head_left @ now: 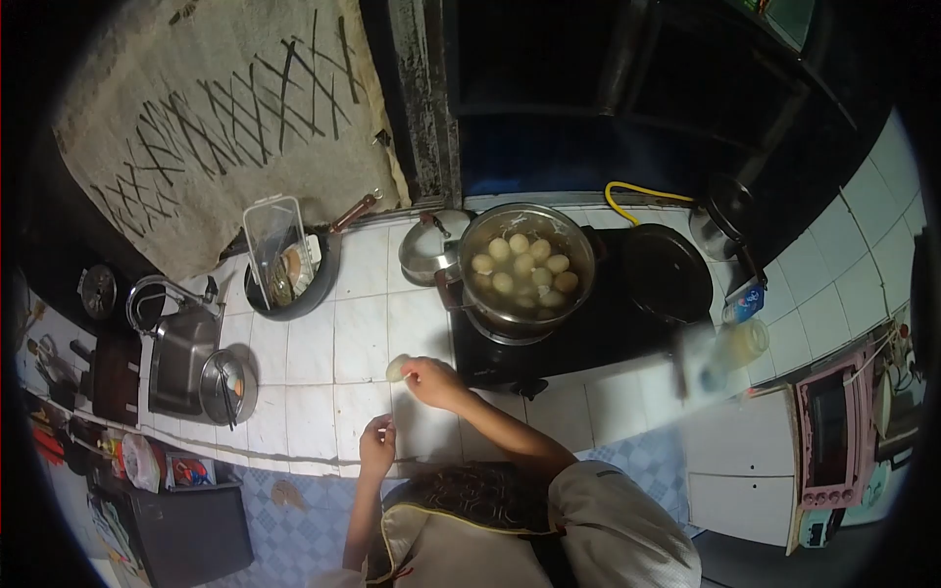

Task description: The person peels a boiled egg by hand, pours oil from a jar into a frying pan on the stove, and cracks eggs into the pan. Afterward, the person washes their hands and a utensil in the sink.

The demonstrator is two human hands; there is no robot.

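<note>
A pale egg [397, 368] is at the fingertips of my right hand [433, 383], just over the white tiled counter [363, 338]. That hand is closed on the egg, left of the stove's front corner. Nearer to my body, my left hand [376, 446] is held up at the counter's front edge with its fingers curled together. Whether anything small sits between those fingers I cannot make out. Up and to the right, a steel pot [473, 312] full of eggs [525, 263] in liquid stands on the black stove [480, 358].
A lidded pot [427, 250] stands beside the eggs' pot. Farther left are a pan [306, 304] holding a clear container, a steel bowl [241, 397] with chopsticks, and the sink [183, 345]. A dark frying pan [670, 273] and a blurred jar [742, 341] are at right.
</note>
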